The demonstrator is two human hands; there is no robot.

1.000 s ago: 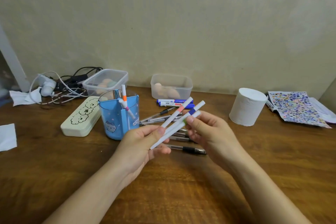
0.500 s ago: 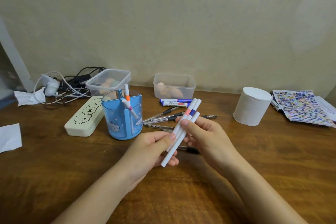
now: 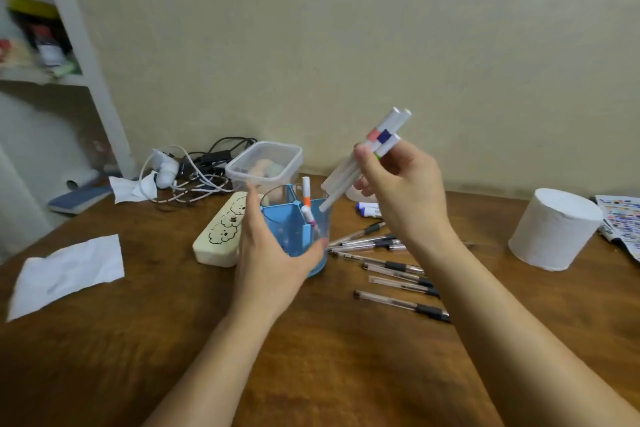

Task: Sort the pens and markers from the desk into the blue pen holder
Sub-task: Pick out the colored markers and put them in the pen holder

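left hand wrapped around near side of blue pen holder, thumb up along its left wall, fingers curled round its right front, gripping it on wooden desk. holder upright, at desk centre, divided into compartments by blue partitions; two white markers already inside, one with orange band standing nearly upright, one with pink band leaning toward 5 o'clock. which compartment each occupies not determinable.

right hand raised at 1 o'clock of holder, thumb and fingers pinched shut on bundle of three white markers. bundle tilted, upper ends toward 1 o'clock, lower ends toward 7 o'clock, lowest tip just above holder's right rim; contact with rim not determinable. bands on bundle: pink, dark blue, green edge partly hidden by fingers.

black-grip ballpoint pens lying loose on desk at 3 to 4 o'clock of holder, fanned, several touching. blue-capped markers at 2 o'clock, partly hidden behind right hand.

cream pencil case with cloud drawings just beside holder at 9 o'clock. clear plastic container at 11 o'clock behind holder. tangle of cables and white charger at 10 o'clock. crumpled white paper at 8 o'clock, well apart. toilet paper roll at 3 o'clock, well apart. colourful printed sheet at far right edge. white shelf unit at upper left, contents blurred.
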